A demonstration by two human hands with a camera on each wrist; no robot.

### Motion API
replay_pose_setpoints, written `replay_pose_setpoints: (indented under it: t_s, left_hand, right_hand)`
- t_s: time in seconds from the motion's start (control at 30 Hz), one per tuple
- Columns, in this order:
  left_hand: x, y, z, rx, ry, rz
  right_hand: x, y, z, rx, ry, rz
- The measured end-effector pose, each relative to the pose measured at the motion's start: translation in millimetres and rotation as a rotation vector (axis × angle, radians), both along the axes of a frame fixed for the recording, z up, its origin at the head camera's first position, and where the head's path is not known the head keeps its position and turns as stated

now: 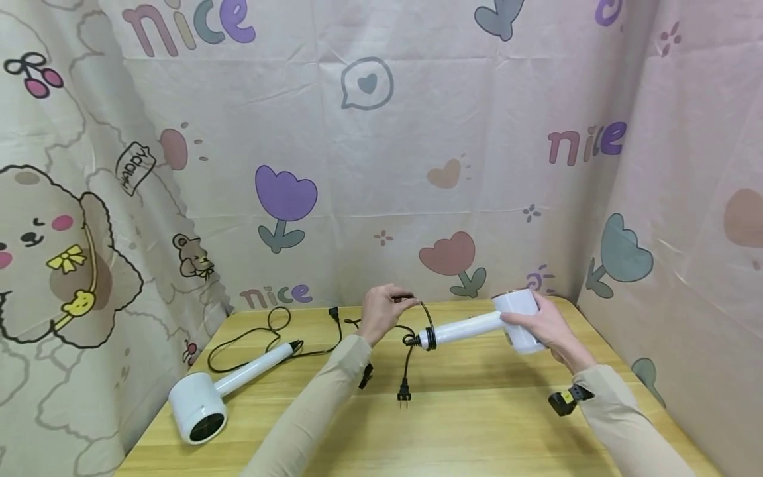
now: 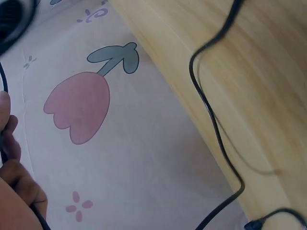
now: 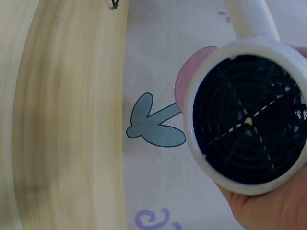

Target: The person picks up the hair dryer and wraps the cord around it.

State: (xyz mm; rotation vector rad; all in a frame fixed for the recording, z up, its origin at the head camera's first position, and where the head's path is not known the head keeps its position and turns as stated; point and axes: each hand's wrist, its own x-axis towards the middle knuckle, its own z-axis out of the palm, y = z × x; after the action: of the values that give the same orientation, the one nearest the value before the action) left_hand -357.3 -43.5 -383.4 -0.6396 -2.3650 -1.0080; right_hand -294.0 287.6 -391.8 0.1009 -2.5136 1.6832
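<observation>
Above the table, my right hand (image 1: 547, 326) grips a white hair dryer (image 1: 467, 327) by its head, with the handle pointing left. In the right wrist view the dryer's round black grille (image 3: 240, 129) faces the camera. Black cord (image 1: 432, 338) is wrapped around the end of the handle. My left hand (image 1: 381, 311) pinches a length of this cord, which arcs from the fingers to the handle. Below the handle end hangs a two-pin plug (image 1: 404, 389). The left wrist view catches the left hand's curled fingers (image 2: 24, 184) only at its edge.
A second white hair dryer (image 1: 199, 404) lies on the left of the wooden table (image 1: 477, 424). Its loose black cord (image 1: 238, 338) loops behind it, and a black plug (image 1: 334, 313) lies near the back edge. A patterned curtain (image 1: 369, 172) hangs behind and on both sides.
</observation>
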Motion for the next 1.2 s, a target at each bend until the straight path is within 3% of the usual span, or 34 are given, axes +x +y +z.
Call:
replay_pose_setpoints:
  t_s: [0.2,0.4,0.6,0.8,0.9,1.2]
  left_hand:
    - [-1.0,-1.9,-7.6,0.082,-0.14,-0.037]
    - [1.9,-4.6,-28.3,0.063,-0.259,-0.073]
    - [5.7,-5.3,-41.8,0.036,-0.267,-0.07]
    - [11.3,3.8,-48.8,-0.101,-0.156,-0.057]
    - [16.4,8.8,-50.4,-0.162,-0.061,-0.065]
    - [24.9,14.2,-53.3,-0.261,0.196,-0.099]
  right_hand:
    - [2.5,4.9,-3.5,-0.119,-0.059,0.052]
    - [3.4,7.9,-9.0,-0.285,-0.164,0.072]
    - [4.3,12.2,-16.7,-0.432,-0.24,0.033]
    - [4.4,10.3,-16.8,-0.639,-0.327,0.029]
    - [4.0,5.4,-15.1,-0.718,-0.362,0.011]
    - [7.3,-5.6,-12.9,-0.716,-0.342,-0.134]
